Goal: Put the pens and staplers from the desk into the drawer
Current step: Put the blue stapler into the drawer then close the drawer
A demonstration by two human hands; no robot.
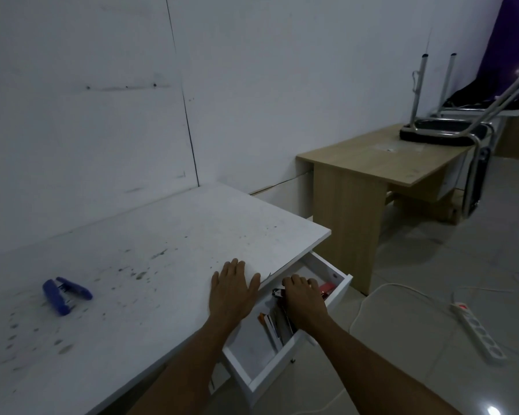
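A blue stapler (66,295) lies sprung open on the left of the white desk (150,235). At the desk's right side the white drawer (337,290) is pulled out. My left hand (232,290) rests flat on the desk edge just beside the drawer and holds nothing. My right hand (304,304) reaches down into the drawer, its fingers curled over a dark stapler (278,295) that is mostly hidden under the palm. A red stapler (326,288) lies in the drawer's far corner. Several pens (271,324) lie along the drawer floor below my right wrist.
A wooden desk (381,163) stands beyond the drawer with an upturned chair (444,133) on it. On the tiled floor to the right lie a white power strip (477,330) and its cable (372,295). A white wall backs the desk.
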